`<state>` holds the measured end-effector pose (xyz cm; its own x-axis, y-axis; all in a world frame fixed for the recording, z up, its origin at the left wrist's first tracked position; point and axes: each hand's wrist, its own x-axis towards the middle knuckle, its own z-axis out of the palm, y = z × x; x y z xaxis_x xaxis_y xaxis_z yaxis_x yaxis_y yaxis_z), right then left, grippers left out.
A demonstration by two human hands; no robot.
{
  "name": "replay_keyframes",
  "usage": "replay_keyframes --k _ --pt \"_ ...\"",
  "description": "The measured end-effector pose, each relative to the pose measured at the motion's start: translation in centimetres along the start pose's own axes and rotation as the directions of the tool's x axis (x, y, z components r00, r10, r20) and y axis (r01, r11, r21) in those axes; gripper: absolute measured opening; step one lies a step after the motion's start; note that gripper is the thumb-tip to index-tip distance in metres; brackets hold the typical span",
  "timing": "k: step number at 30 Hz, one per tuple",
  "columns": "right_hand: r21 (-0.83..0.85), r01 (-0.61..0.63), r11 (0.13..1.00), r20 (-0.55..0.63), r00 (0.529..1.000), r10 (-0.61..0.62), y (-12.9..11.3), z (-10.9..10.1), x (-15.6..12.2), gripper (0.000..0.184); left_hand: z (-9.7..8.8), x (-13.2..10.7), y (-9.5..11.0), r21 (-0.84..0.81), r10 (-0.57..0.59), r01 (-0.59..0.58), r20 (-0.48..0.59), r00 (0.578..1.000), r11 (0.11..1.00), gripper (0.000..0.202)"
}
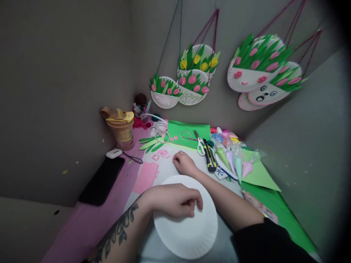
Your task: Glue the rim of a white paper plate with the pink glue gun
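My left hand [175, 201] lies across a white paper plate [189, 237] with fluted edges. Its fingers curl loosely, and the gap between thumb and index finger holds nothing. Beyond the plate, my right hand [185, 163] rests on the white work surface with its fingers curled in; I see nothing in them. Small pink paper cutouts [163, 154] lie just left of the right hand. A pink paper sheet [146, 177] is beside the plate's upper left edge. Green paper leaves [153, 143] and several pale rings [161, 133] lie farther back.
White-handled scissors [201, 146] and a yellow-black utility knife [210, 157] lie right of my right hand, near filled piping bags [233, 160]. A black phone [102, 180], earbud case [114, 153] and lidded cup [122, 129] stand left. Decorated plate baskets [193, 86] hang on the wall.
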<state>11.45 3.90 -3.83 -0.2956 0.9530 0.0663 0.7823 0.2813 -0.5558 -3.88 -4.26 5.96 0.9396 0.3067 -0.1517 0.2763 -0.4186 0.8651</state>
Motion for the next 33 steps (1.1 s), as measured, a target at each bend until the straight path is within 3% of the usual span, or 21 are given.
replay_keyframes --k 8,16,21,25,29,31,33 --pt "0.057 0.027 0.998 -0.033 0.999 -0.025 1.3 -0.9 0.8 0.015 0.1 -0.2 -0.2 0.004 0.012 -0.012 -0.026 1.000 1.000 0.027" --pt "0.191 0.162 0.968 -0.051 0.987 -0.155 -0.6 -1.1 4.5 0.011 0.0 -0.5 -0.4 0.043 -0.009 0.012 -0.050 0.999 0.999 0.027" --pt "0.271 0.135 0.953 -0.161 0.983 -0.094 0.5 -2.2 4.8 0.012 0.0 -0.6 -0.5 0.058 -0.022 0.026 -0.077 0.997 0.998 0.027" --pt "0.353 0.078 0.932 -0.303 0.952 0.036 2.6 -5.8 1.7 0.015 0.0 -0.4 -0.6 0.095 -0.032 0.045 -0.132 0.991 0.994 0.027" --pt "0.356 0.017 0.934 -0.445 0.882 0.154 5.2 -10.5 -4.6 0.023 0.4 0.4 -1.2 0.150 -0.049 0.095 -0.284 0.958 0.984 0.023" --pt "0.268 -0.002 0.963 -0.546 0.823 0.153 6.4 -11.8 -8.0 0.020 0.7 1.4 -1.8 0.195 -0.067 0.141 -0.346 0.936 0.970 0.022" --pt "0.312 -0.062 0.948 -0.565 0.790 0.237 7.2 -12.1 -10.8 0.021 0.9 2.9 -2.5 0.245 -0.092 0.202 -0.397 0.913 0.948 0.025"
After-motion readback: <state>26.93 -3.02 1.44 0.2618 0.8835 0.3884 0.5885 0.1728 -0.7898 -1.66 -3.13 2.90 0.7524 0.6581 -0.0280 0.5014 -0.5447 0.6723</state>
